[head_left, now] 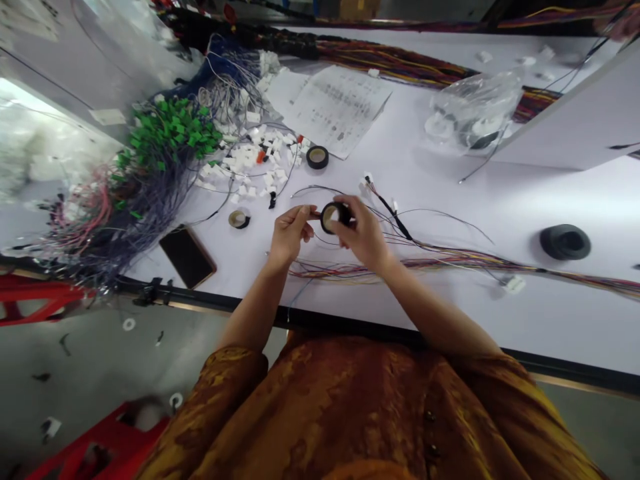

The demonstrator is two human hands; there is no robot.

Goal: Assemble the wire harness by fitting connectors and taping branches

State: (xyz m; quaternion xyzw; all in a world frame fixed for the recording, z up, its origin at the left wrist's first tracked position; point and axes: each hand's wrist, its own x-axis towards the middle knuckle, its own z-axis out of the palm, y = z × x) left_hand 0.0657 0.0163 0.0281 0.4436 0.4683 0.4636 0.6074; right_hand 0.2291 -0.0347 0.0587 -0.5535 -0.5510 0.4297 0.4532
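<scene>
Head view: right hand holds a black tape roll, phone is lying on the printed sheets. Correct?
Not quite: the phone isn't on the printed sheets. The head view shows it on the white tabletop, near the front edge, left of the left hand. The right hand does hold a black tape roll.

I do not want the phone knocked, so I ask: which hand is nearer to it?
Left. The left hand is right of the phone, not touching it; the right hand is farther right, holding a black tape roll.
</scene>
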